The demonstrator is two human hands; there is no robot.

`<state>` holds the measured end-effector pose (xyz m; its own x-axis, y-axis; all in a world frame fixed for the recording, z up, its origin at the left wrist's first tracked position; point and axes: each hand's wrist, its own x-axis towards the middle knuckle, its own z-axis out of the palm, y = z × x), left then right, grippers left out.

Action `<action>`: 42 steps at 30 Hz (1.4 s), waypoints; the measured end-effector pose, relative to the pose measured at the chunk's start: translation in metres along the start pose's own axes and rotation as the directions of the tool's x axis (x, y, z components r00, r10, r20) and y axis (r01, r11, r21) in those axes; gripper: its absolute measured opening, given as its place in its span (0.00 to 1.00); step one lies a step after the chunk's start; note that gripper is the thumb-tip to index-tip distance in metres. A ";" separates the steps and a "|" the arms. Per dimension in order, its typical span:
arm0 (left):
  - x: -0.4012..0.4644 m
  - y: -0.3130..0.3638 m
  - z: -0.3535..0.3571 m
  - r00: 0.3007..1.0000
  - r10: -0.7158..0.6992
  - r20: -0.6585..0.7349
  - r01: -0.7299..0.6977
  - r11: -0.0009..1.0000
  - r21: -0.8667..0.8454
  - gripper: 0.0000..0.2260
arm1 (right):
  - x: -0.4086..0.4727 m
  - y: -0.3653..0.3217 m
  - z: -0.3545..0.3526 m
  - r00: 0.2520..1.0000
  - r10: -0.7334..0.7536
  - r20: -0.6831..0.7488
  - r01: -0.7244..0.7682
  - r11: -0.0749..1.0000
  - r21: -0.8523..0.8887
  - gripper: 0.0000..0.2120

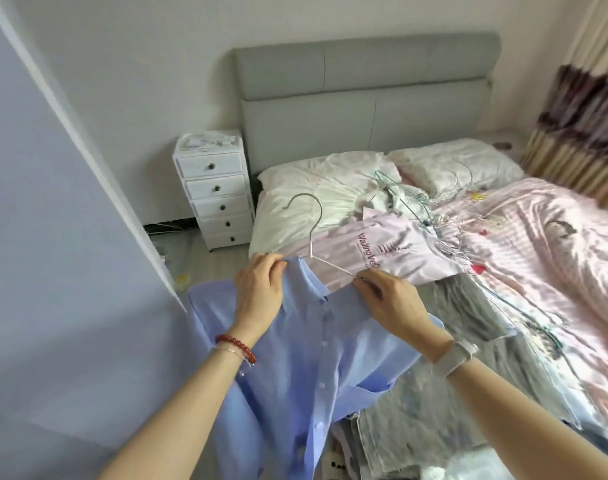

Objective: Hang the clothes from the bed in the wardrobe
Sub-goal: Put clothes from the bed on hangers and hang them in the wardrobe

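Note:
I hold a light blue button-up shirt up in front of me, over the near edge of the bed. A white wire hanger with a metal hook sticks up out of its collar. My left hand pinches the left side of the collar. My right hand pinches the right side of the collar together with the hanger's arm. On the bed lie a pink printed shirt, grey trousers and pale denim.
A tangle of spare wire hangers lies by the pillows. A white drawer unit stands left of the grey headboard. A pale panel fills the left side. Curtains hang at the right.

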<state>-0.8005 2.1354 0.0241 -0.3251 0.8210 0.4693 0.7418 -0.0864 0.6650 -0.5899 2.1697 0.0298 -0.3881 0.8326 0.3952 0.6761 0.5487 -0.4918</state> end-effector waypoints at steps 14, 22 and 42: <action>0.174 -0.017 0.070 0.962 -0.029 -0.271 0.103 0.959 0.263 0.14 | 0.183 0.049 0.051 0.994 0.060 0.094 -0.102 0.836 0.539 0.10; 0.218 0.011 0.197 0.990 -0.103 0.096 0.085 0.980 0.178 0.21 | 0.245 0.184 0.022 0.895 0.424 -0.139 -0.280 0.777 0.563 0.15; 0.071 -0.066 0.438 0.278 -0.462 0.842 0.041 0.882 0.470 0.24 | 0.156 0.514 0.063 0.619 0.777 0.111 -0.761 0.629 -0.156 0.20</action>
<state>-0.6154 2.4468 -0.2406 0.0614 0.7433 -0.6661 0.9166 0.2222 0.3325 -0.3424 2.5862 -0.2104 0.2154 0.9506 -0.2235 0.8185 -0.3006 -0.4896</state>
